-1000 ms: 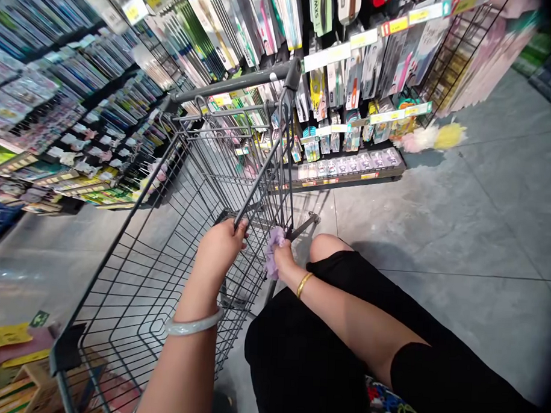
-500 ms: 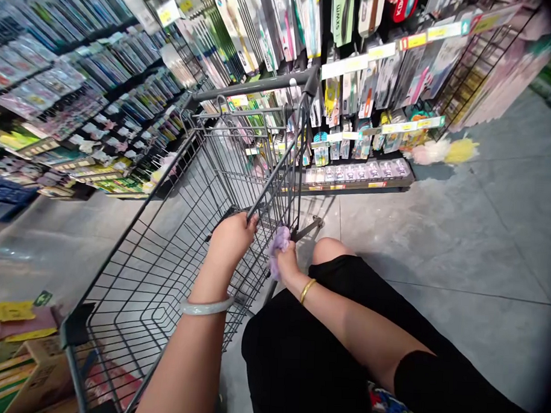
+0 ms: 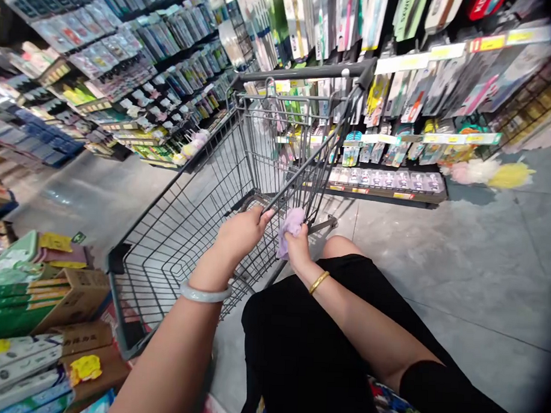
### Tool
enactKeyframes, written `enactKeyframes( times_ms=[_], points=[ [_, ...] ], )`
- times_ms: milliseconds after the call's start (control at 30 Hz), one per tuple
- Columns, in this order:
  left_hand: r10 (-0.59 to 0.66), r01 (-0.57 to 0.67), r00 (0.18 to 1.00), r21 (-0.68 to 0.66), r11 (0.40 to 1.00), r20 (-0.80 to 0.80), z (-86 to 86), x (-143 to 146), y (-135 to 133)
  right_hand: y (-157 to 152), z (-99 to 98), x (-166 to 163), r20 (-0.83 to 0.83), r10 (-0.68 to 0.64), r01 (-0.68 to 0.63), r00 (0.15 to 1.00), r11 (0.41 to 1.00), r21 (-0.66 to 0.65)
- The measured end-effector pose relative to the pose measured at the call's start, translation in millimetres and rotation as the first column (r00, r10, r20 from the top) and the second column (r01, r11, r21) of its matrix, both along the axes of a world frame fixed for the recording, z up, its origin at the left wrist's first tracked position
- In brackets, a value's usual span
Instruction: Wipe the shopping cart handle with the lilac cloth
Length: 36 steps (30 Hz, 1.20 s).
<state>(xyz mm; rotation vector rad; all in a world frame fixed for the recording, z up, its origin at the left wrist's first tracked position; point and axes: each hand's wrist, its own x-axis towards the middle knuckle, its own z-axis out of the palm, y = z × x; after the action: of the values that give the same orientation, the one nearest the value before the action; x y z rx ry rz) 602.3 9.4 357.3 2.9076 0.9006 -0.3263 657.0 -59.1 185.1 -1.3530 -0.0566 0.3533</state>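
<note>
head view: store aisle, grey smooth floor [image 3: 436, 260], dark shelf racks [image 3: 172, 64] of hanging packs at back left, brown cardboard cartons [image 3: 88, 338] lower left. dark grey metal-wire shopping cart [image 3: 304, 169] stands tilted in frame, left of the person's black-clothed legs [image 3: 298, 346]. left hand [image 3: 242, 232] clenched round the cart's near top rail. right hand [image 3: 300, 248] grasping a crumpled light-purple soft cloth [image 3: 291, 225]; cloth sits at the outside of the near wire wall, can't tell if touching.
</note>
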Motion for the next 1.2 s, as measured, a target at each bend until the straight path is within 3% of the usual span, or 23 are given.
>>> enactKeyframes(
  times_ms=[167, 267, 300, 367, 433, 600, 700, 867, 967, 1100, 1200],
  points=[
    [0.139, -0.138, 0.990, -0.060, 0.989, 0.020, -5.8, -59.2, 7.8, 2.4, 32.6, -8.9, 0.260, 0.100, -0.145, 0.961, 0.976, 0.162],
    [0.144, -0.138, 0.986, -0.076, 0.988, 0.082, -16.1, -72.6, 9.0, -0.8, 11.3, -15.6, 0.372, 0.068, -0.094, 0.926, 0.994, 0.052],
    [0.139, -0.132, 0.985, -0.069, 0.989, 0.099, -18.6, -73.6, 8.8, -2.4, -1.6, -18.9, 0.359, 0.067, -0.070, 0.931, 0.998, -0.003],
    [0.140, -0.136, 0.984, -0.042, 0.990, 0.113, -21.4, -73.2, 8.1, -4.7, -24.4, -26.0, 0.254, 0.157, -0.142, 0.954, 0.987, -0.075],
    [0.146, -0.145, 0.984, -0.023, 0.989, 0.104, -22.1, -72.4, 7.7, -4.7, -31.2, -32.1, 0.167, 0.212, -0.203, 0.963, 0.977, -0.072],
    [0.106, -0.107, 0.988, 0.010, 0.994, 0.111, -22.2, -74.2, 6.1, 1.6, 12.5, -36.7, 0.294, 0.173, -0.206, 0.940, 0.975, 0.087],
    [0.090, -0.099, 0.988, 0.072, 0.992, 0.128, -24.5, -73.8, 2.4, 3.7, 16.8, -43.5, 0.370, 0.125, -0.158, 0.920, 0.986, 0.060],
    [0.081, -0.103, 0.983, 0.131, 0.986, 0.164, -26.5, -74.4, 0.4, 0.5, -33.9, -76.7, -0.011, 0.207, -0.207, 0.978, 0.978, -0.002],
    [0.090, -0.102, 0.985, 0.075, 0.992, 0.149, -20.0, -88.2, 5.1, 1.0, -47.5, -94.1, -0.159, 0.241, -0.237, 0.957, 0.970, 0.048],
    [0.172, -0.174, 0.984, 0.039, 0.984, 0.053, -10.6, -126.1, 11.6, 6.7, -23.0, -103.8, -0.253, 0.272, -0.253, 0.928, 0.962, 0.108],
    [0.214, -0.214, 0.977, -0.006, 0.977, 0.019, -13.2, -151.4, 13.2, 11.8, 6.0, -106.6, -0.235, 0.300, -0.232, 0.925, 0.933, 0.275]
  ],
)
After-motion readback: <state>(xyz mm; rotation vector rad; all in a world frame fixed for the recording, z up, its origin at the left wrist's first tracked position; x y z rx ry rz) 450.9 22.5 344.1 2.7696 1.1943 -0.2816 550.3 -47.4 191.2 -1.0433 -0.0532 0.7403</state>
